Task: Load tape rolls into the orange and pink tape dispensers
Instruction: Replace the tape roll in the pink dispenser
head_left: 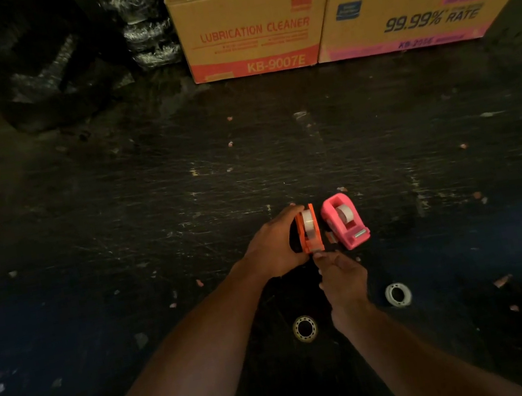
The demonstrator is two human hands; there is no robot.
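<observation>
Closest to the person, two spent cores lie on the dark table, the beige one (305,328) behind the left wrist and the white one (398,294) out to the right of the right wrist.

Just ahead of them, the right hand (343,279) has its fingers drawn together at the near tip of the orange dispenser (309,229), right at the cutter end; it looks pinched on the loose tape end, though I cannot tell for sure. The left hand (274,247) wraps the dispenser's left flank and steadies it.

The dispenser's long axis runs straight away from the right hand, with the tape roll (307,221) seated farther up. So my guess is the pull comes toward the person, along that axis.

Just to the right of the grip, and apart from both hands, the pink dispenser (344,221) sits with a roll (345,213) already in its cradle.

Farthest off, two cardboard boxes (253,26) line the back edge.
</observation>
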